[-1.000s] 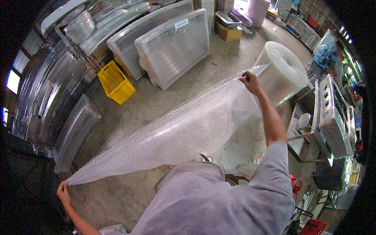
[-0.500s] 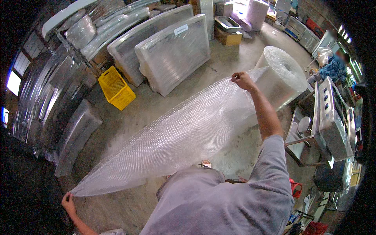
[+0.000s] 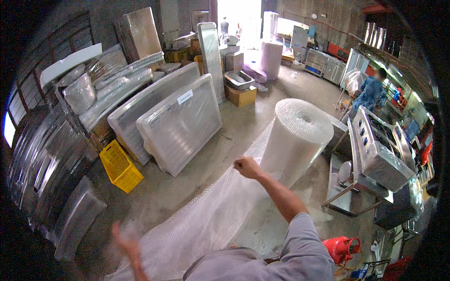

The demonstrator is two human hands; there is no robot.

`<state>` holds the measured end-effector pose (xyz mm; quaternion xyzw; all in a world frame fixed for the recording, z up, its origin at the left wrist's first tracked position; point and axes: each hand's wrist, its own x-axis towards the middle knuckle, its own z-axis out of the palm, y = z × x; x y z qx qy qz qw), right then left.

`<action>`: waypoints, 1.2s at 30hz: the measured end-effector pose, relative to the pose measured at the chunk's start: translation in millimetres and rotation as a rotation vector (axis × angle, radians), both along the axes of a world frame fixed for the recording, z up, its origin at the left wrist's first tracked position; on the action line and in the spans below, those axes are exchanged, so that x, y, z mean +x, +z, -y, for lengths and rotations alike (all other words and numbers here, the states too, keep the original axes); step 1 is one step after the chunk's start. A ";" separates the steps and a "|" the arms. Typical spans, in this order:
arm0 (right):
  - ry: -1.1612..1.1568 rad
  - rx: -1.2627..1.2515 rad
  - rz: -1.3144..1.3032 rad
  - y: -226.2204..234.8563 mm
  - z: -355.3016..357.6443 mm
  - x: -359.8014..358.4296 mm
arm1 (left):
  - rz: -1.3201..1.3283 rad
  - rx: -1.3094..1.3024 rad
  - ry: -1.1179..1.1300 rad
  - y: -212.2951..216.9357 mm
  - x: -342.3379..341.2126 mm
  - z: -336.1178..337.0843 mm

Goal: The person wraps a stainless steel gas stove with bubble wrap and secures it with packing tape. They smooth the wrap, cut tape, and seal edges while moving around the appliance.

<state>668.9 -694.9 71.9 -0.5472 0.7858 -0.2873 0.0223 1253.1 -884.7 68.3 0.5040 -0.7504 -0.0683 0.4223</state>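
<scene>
A tall upright roll of clear bubble wrap (image 3: 300,140) stands on the floor ahead, slightly right. From it a long sheet of bubble wrap (image 3: 187,229) runs toward me and the lower left. My right hand (image 3: 248,167) is closed, pinching the sheet's upper edge close to the roll. To the left of the sheet, my left hand (image 3: 125,243) is raised and smeared by motion. Its fingers are too blurred to read, and I cannot tell whether it touches the film. The sheet's near end passes below the lower edge of view.
A yellow crate (image 3: 121,166) and wrapped flat panels (image 3: 183,126) stand at left. On the right are a metal stand (image 3: 344,185) with a wrapped appliance (image 3: 382,147) and a red gas cylinder (image 3: 341,249). A person in blue patterned clothing (image 3: 371,93) is farther back.
My view has tilted up. My left hand has moved off the sheet's end corner, where it was pinching. The sheet hangs lower, and my right hand still grips its edge.
</scene>
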 end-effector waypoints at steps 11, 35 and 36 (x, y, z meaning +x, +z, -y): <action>0.167 -0.145 0.128 4.6 -10.0 21.5 | 0.310 0.156 -0.723 5.9 -409.2 -109.8; 0.807 0.296 0.264 1.4 3.2 -71.3 | 0.081 0.168 -0.852 -30.7 -416.0 -24.1; 0.756 0.411 0.320 9.6 9.5 -65.8 | 0.072 0.146 -0.823 -29.8 -408.8 -17.3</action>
